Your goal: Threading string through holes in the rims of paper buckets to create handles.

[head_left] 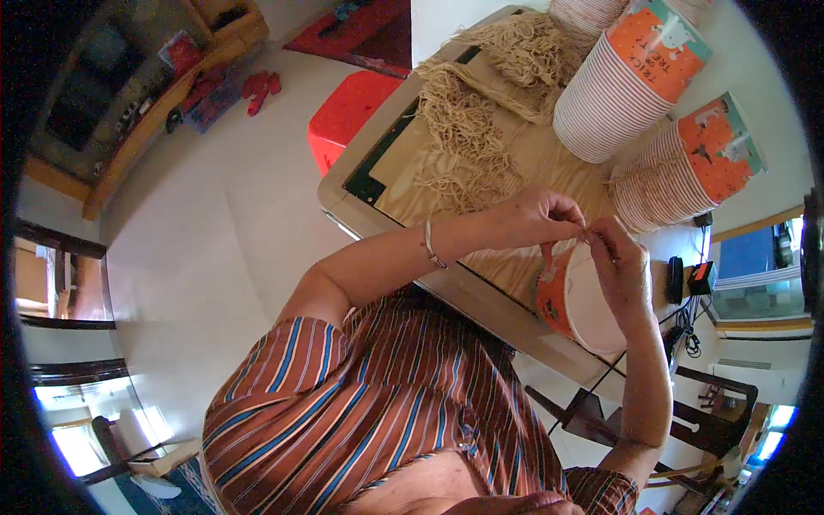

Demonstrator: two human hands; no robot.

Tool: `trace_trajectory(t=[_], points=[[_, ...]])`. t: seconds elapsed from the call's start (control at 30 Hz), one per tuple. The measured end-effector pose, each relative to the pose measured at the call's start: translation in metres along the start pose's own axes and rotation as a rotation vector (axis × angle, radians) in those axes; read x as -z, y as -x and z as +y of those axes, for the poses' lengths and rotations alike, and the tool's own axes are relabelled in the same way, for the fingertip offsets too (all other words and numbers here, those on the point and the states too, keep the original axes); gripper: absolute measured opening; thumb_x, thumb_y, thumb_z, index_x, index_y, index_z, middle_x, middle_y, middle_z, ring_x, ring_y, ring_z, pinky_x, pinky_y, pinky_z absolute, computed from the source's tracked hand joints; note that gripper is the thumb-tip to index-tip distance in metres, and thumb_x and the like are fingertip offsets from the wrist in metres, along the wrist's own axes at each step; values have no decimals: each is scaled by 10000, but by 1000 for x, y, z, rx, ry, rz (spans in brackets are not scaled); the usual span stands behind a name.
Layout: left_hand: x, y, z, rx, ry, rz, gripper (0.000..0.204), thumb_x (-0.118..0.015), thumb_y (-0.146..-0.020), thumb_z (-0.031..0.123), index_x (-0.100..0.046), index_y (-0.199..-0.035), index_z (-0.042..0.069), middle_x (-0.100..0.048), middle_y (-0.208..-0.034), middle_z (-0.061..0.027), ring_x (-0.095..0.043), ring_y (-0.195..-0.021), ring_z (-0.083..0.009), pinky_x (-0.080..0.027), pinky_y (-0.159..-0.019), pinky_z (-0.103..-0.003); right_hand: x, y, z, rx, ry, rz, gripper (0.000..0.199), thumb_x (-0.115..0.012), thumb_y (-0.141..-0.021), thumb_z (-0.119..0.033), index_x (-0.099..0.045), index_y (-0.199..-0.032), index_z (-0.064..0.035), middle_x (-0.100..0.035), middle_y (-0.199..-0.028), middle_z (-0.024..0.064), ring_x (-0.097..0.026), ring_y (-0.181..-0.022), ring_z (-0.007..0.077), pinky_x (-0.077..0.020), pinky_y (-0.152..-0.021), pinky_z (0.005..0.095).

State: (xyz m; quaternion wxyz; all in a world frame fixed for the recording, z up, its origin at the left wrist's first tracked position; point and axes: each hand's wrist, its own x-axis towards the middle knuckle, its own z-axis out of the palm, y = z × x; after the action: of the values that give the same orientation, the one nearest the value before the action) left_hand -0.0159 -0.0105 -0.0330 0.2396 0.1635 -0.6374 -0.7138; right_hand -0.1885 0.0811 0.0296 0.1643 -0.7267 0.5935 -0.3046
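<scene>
My left hand (536,218) and my right hand (620,264) meet fingertip to fingertip over the table's right side. Both are closed in a pinch on something too small to make out. Just below them, a paper bucket (554,296) with an orange printed outside and white inside lies tilted, its mouth facing me; my right hand hides part of it. Beyond my left hand, loose tan twine (468,129) lies in tangled bundles on the wood-patterned tabletop (408,176).
Two nested stacks of striped, orange-printed paper buckets, one farther back (605,103) and one nearer (669,184), lean at the table's right. A red plastic stool (348,116) stands past the left edge. Black cables (687,322) and a dark wooden chair (708,421) are at right.
</scene>
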Motion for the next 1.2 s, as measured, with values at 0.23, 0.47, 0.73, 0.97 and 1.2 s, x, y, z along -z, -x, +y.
trace_trajectory(t=[0.23, 0.47, 0.73, 0.97, 1.2], points=[[-3, 0, 2, 30, 37, -4, 234, -642, -905, 267, -642, -993, 50, -591, -791, 18, -552, -642, -49, -531, -554, -245, 4, -8, -2, -347, -278, -87, 116, -546, -934, -125, -604, -866, -52, -521, -619, -10, -425, -481, 33, -362, -418, 205], [-5, -1, 0, 4, 98, -46, 207, -622, -918, 244, -632, -988, 50, -582, -773, 27, -548, -646, -45, -524, -565, -241, 11, -9, 1, -550, -691, -110, 225, -554, -943, -223, -570, -802, -48, -490, -584, -5, -434, -453, 71, -379, -405, 240], [-5, -1, -9, -9, 142, -31, 210, -606, -927, 235, -628, -1002, 40, -588, -758, 24, -555, -623, -51, -530, -576, -239, 9, -2, -3, -436, -529, -124, 135, -586, -931, -179, -560, -944, -48, -514, -626, -1, -492, -541, 67, -405, -484, 223], [-7, -2, -2, 52, 107, -26, 224, -623, -918, 242, -621, -1019, 42, -588, -764, 17, -551, -618, -55, -525, -575, -237, 6, -3, 1, -308, -353, -118, 95, -625, -899, -118, -590, -965, -59, -540, -670, -12, -476, -578, 51, -393, -510, 217], [-12, -4, -5, 1, 88, 45, 265, -678, -869, 273, -631, -922, 17, -587, -714, -3, -575, -560, -74, -520, -510, -244, 8, 0, -4, -152, -35, -68, 61, -616, -873, -72, -586, -914, -39, -594, -710, 52, -547, -620, 114, -463, -584, 272]])
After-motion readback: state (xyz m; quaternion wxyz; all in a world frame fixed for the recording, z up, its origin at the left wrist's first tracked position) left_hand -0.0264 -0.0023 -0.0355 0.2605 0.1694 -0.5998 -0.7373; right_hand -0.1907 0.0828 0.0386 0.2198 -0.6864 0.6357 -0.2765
